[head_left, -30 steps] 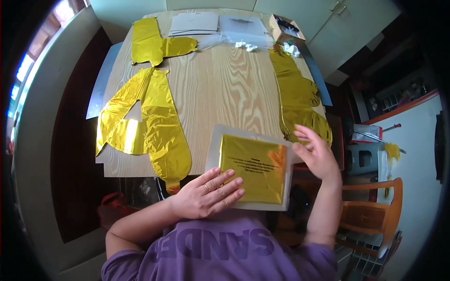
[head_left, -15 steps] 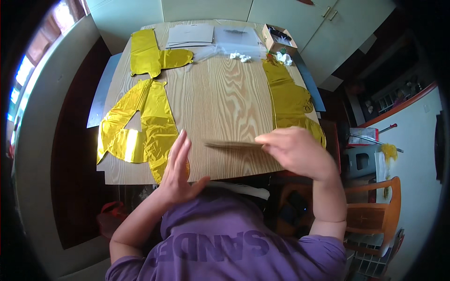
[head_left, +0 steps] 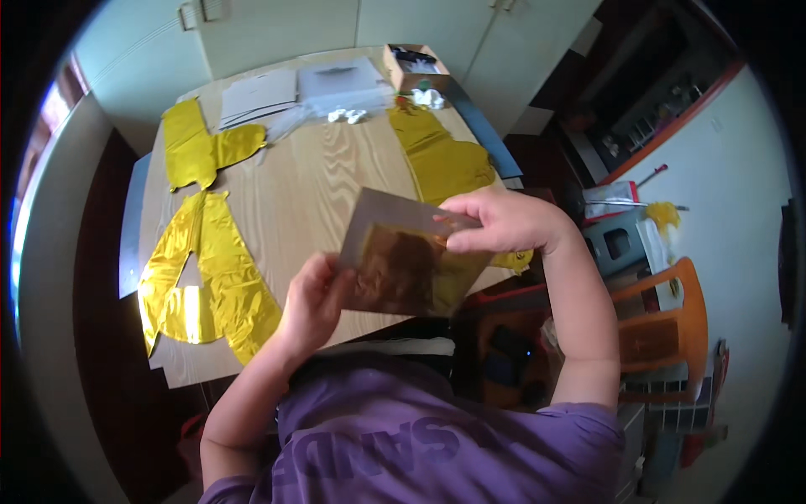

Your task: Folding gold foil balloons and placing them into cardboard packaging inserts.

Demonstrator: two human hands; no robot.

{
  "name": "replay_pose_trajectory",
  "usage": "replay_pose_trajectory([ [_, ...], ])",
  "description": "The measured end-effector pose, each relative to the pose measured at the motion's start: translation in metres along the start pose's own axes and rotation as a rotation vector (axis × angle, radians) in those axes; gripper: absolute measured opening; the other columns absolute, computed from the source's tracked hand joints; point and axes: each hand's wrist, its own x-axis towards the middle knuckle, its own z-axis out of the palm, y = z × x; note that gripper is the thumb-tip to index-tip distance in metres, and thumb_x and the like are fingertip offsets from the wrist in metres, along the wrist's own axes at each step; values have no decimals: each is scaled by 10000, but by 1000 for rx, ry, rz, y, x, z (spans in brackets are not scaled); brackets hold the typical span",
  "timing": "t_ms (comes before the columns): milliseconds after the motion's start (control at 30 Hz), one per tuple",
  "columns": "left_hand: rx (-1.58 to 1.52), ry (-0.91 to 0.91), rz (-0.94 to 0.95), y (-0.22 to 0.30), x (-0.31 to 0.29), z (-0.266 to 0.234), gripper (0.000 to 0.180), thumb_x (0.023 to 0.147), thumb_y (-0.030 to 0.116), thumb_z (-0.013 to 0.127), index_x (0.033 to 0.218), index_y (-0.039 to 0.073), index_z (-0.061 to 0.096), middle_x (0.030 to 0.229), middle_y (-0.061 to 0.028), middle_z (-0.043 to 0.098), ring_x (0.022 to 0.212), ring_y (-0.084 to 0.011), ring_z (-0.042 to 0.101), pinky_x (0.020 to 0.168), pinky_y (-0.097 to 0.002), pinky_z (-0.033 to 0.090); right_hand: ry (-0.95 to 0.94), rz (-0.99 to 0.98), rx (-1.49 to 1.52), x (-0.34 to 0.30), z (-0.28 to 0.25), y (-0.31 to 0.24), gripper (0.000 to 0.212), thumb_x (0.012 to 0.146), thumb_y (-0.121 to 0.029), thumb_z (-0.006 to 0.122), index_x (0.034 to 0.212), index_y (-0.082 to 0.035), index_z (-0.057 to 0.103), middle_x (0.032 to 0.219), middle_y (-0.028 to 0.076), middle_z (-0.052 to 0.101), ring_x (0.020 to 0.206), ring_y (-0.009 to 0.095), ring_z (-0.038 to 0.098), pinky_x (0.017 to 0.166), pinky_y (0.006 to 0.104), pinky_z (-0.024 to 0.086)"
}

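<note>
Over the table's near edge I hold a flat rectangular packet (head_left: 393, 265), greyish at its edges with shiny gold-brown in the middle. My left hand (head_left: 315, 301) grips its left edge with thumb and fingers. My right hand (head_left: 501, 220) pinches its upper right corner. Left of my hands lies a flat gold foil balloon (head_left: 222, 269) with a triangular hole. A smaller flat gold foil balloon (head_left: 189, 147) is beyond it. Another gold foil balloon (head_left: 437, 155) lies at the right, partly hidden behind my right hand and the packet.
Grey sheets (head_left: 259, 97) are stacked at the table's far side, beside clear plastic sleeves (head_left: 340, 80). White crumpled pieces (head_left: 346, 116) lie in front of them. An open box (head_left: 401, 80) with dark items stands at the far right. A wooden chair (head_left: 684, 319) is to my right.
The packet has turned from edge-on to showing its face and come nearer to me. My left hand, open and apart before, has closed on its left edge. The view has shifted right.
</note>
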Motion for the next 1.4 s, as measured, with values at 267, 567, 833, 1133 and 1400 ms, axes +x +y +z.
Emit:
replay_pose_trajectory([
  [267, -100, -476, -155, 30, -40, -14, 343, 993, 97, 617, 1303, -30, 547, 1123, -116, 670, 1067, -210, 672, 948, -358, 527, 374, 504, -452, -153, -72, 43, 190, 829, -108, 672, 962, 25, 697, 881, 230, 680, 851, 358, 685, 773, 427, 528],
  [567, 156, -191, -152, 18, -70, -37, 191, 892, -39, 603, 1074, -24, 661, 974, -128, 696, 940, -235, 685, 859, -339, 528, 209, 768, -962, -129, -5, 318, 214, 873, -204, 604, 940, -103, 781, 1022, 188, 733, 973, 377, 713, 837, 483, 572],
  [833, 277, -72, -226, 38, -88, -35, 196, 830, -57, 632, 1008, 3, 687, 947, -136, 718, 914, -262, 698, 845, -358, 534, -49, 502, -1053, -1, 72, 438, 285, 903, -266, 633, 1094, -89, 749, 1116, 121, 735, 955, 290, 725, 834, 415, 578],
  [1133, 773, 191, -43, 26, -101, -97, 261, 798, 127, 788, 1032, 65, 689, 1032, -120, 675, 997, -315, 652, 881, -410, 519, 314, 541, -830, -11, 85, 489, 270, 933, -254, 630, 1126, -108, 749, 1121, 112, 733, 997, 260, 701, 864, 396, 564],
  [1400, 814, 205, 29, -46, -119, -124, 319, 768, 245, 840, 988, 119, 647, 1156, -112, 580, 1132, -315, 541, 1020, -470, 384, 1209, 459, -369, -73, 93, 523, 259, 958, -244, 628, 1155, -126, 749, 1125, 104, 731, 1035, 233, 680, 891, 379, 552],
])
